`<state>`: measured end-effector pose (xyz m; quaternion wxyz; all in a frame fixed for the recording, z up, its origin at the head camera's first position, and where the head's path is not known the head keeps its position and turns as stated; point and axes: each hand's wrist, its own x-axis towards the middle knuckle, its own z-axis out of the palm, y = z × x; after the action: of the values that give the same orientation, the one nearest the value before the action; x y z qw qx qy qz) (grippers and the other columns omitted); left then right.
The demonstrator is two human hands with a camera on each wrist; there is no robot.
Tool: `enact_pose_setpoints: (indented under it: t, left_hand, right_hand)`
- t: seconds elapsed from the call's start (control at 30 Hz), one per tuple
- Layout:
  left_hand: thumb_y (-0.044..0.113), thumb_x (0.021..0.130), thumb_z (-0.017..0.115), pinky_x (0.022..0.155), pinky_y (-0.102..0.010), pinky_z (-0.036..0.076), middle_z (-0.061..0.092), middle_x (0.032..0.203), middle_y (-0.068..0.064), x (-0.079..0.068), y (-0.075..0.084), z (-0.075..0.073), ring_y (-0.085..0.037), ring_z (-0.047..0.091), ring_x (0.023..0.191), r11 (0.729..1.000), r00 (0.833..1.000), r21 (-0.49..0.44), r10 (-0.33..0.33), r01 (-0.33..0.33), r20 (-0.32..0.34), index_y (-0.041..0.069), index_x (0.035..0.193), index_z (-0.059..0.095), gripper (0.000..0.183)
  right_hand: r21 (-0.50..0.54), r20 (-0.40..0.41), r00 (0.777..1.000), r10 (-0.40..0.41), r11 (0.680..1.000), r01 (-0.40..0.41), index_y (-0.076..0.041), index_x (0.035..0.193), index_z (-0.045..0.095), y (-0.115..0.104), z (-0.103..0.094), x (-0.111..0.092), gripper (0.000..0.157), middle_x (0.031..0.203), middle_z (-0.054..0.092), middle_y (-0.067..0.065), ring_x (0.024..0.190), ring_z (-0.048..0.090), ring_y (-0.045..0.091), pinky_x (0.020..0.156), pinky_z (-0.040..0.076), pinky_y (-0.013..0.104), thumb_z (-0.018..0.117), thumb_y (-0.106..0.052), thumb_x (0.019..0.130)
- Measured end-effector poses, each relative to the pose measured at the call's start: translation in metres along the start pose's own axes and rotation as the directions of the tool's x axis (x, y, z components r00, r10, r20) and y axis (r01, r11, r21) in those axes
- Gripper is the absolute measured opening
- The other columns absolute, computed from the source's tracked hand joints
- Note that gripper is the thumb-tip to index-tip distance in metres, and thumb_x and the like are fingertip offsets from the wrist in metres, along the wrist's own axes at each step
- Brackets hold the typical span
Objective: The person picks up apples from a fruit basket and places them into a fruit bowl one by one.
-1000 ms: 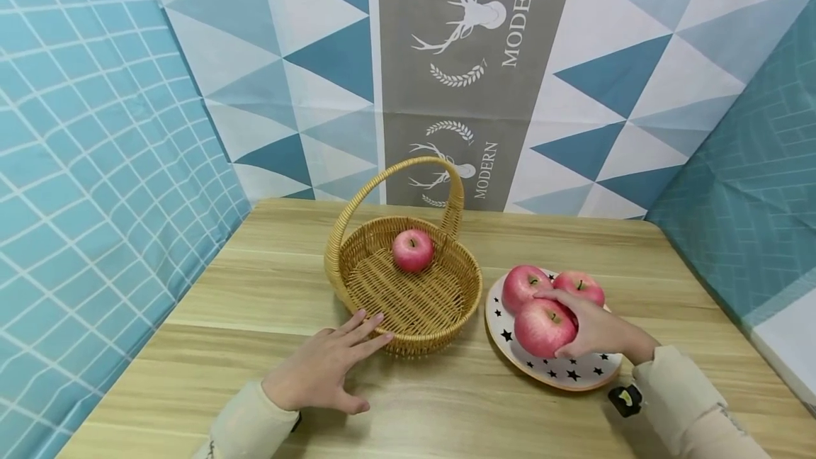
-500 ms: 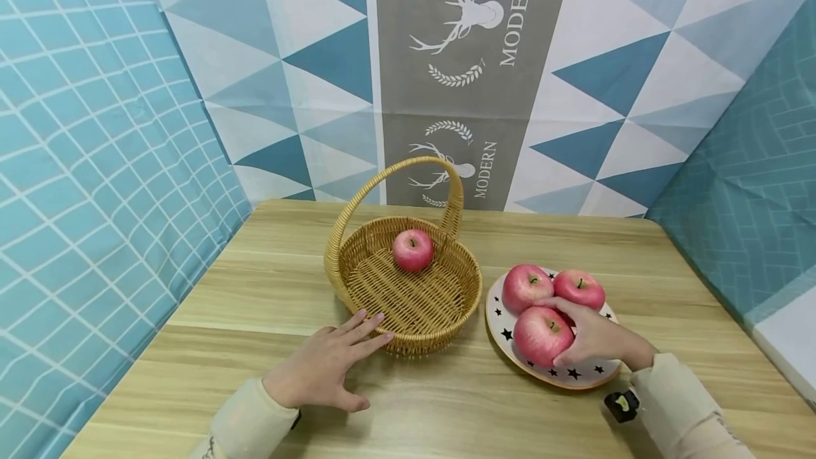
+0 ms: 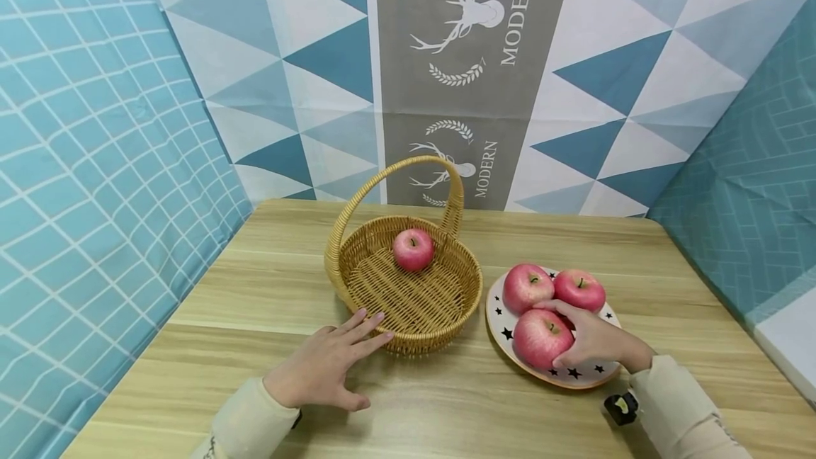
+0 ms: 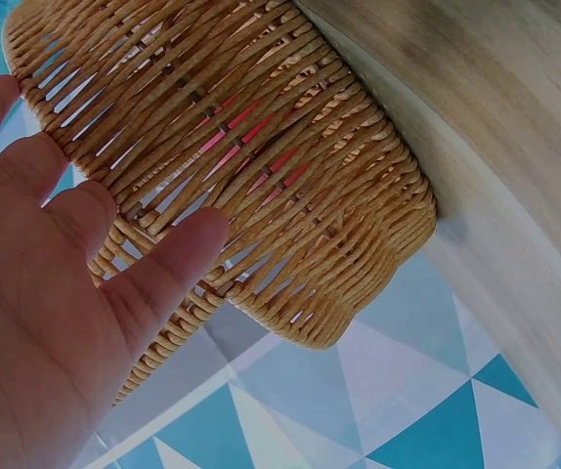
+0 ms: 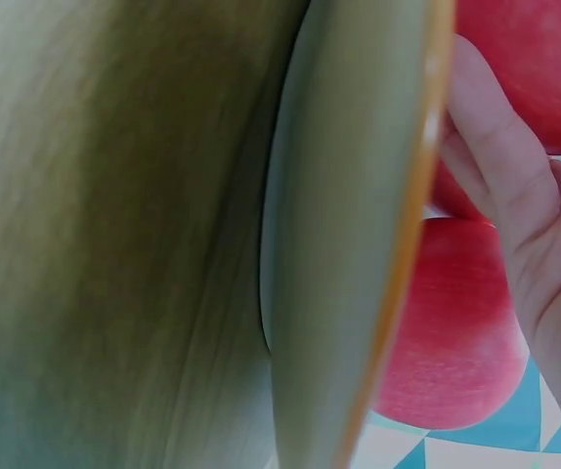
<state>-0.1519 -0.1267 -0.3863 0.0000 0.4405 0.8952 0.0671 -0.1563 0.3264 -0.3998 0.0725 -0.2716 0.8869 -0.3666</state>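
Note:
Fingers spread, my left hand point(image 3: 321, 367) rests its fingertips on the near rim of a wicker basket point(image 3: 465, 289) with a tall hoop handle. Inside, toward the back, sits one red apple point(image 3: 413, 250). In the left wrist view the woven side of the basket point(image 4: 261, 156) fills the middle, beside the fingers and thumb. My right hand point(image 3: 593, 338) holds the front apple point(image 3: 542, 338) on a round white plate point(image 3: 500, 324) with black stars, thumb and fingers around its right side. Two more apples lie behind it, one at back left point(image 3: 526, 287) and one at back right point(image 3: 580, 289).
Basket and plate stand side by side on a wood-grain table point(image 3: 414, 416). Patterned cloth point(image 3: 306, 76) hangs behind the table, and blue grid cloth point(image 3: 95, 161) lines the left. A white block-like edge point(image 3: 790, 346) shows at the far right.
My right hand and the front apple have shifted slightly down toward the near side of the plate. The left hand stays on the basket rim.

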Motion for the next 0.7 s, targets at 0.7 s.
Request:
enact_pose_setpoints:
  t: [0.7]
  left_hand:
    - [0.056, 0.073, 0.071, 0.081, -0.055, 0.047, 0.035, 0.151, -0.015, -0.003, -0.002, -0.001, -0.039, 0.035, 0.135, 0.999, 0.999, 0.021, 0.028, -0.027, -0.024, 0.014, 0.145, 0.044, 0.087]
  right_hand:
    - [-0.056, 0.058, 0.998, 0.023, 0.998, -0.020, 0.003, 0.133, 0.048, -0.005, -0.008, 0.007, 0.073, 0.125, 0.053, 0.020, 0.105, 0.050, 0.013, 0.079, 0.050, 0.030, 0.078, -0.025, 0.072]
